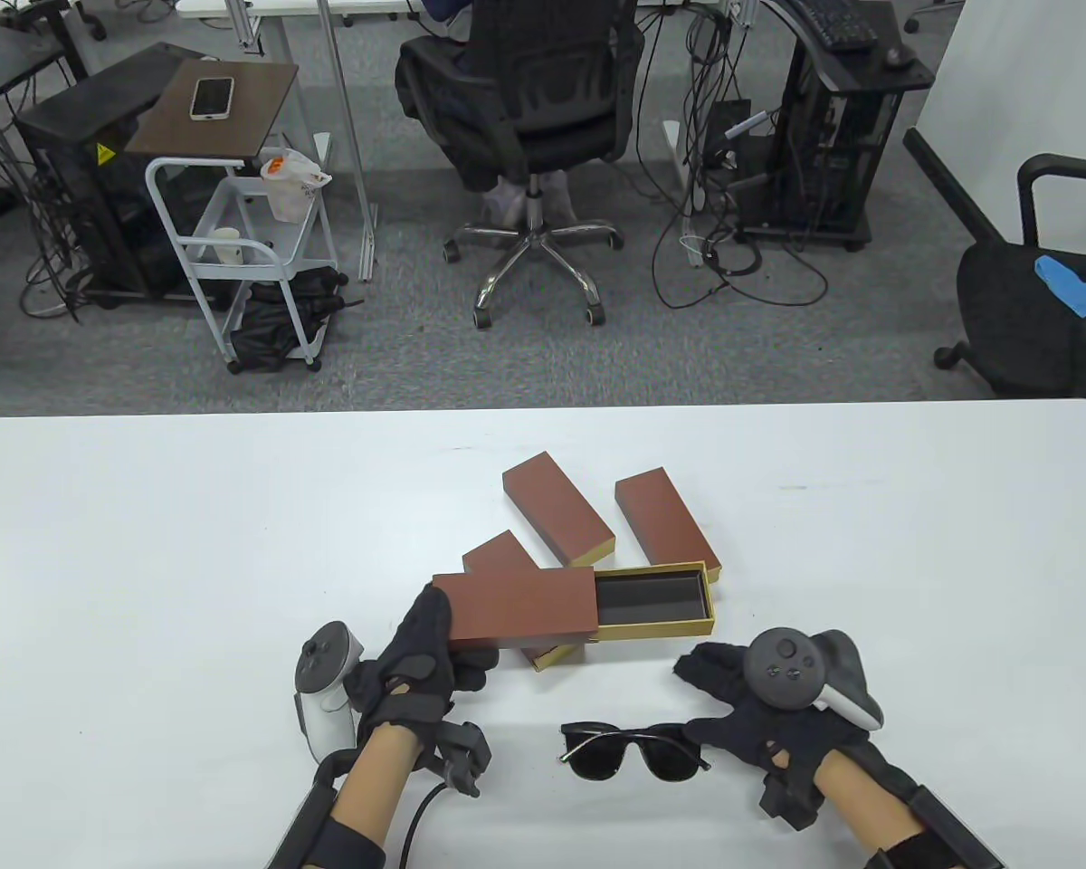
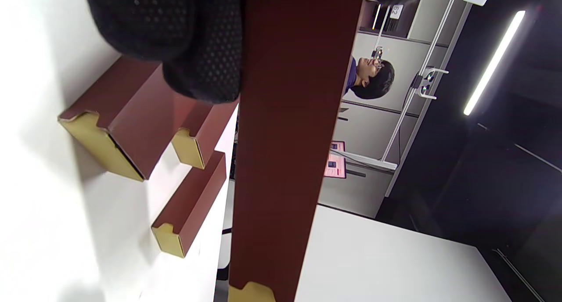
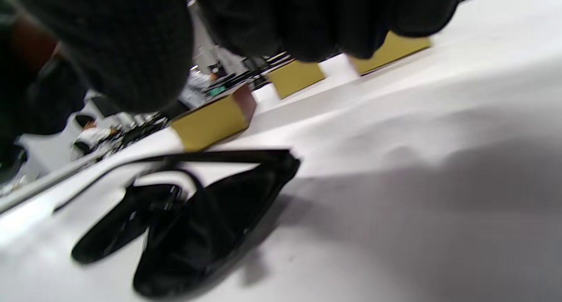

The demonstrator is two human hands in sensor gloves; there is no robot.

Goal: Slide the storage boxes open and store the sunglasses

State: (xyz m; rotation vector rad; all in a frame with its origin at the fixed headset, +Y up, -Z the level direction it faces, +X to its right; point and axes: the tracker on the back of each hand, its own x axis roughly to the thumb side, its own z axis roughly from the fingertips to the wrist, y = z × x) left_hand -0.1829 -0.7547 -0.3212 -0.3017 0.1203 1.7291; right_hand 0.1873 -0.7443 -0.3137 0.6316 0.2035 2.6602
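A brown box sleeve (image 1: 518, 608) has its gold drawer (image 1: 656, 602) slid out to the right, showing a dark empty lining. My left hand (image 1: 434, 647) grips the sleeve's left end; the sleeve also shows in the left wrist view (image 2: 290, 139). Black sunglasses (image 1: 632, 751) lie folded on the white table near the front edge, also in the right wrist view (image 3: 197, 223). My right hand (image 1: 733, 701) hovers just right of the sunglasses, fingers spread, holding nothing.
Three more closed brown boxes lie behind the open one: one at centre back (image 1: 557, 509), one to its right (image 1: 667, 520), one partly under the sleeve (image 1: 500, 554). The white table (image 1: 145, 543) stretches to both sides. Office chairs and carts stand beyond its far edge.
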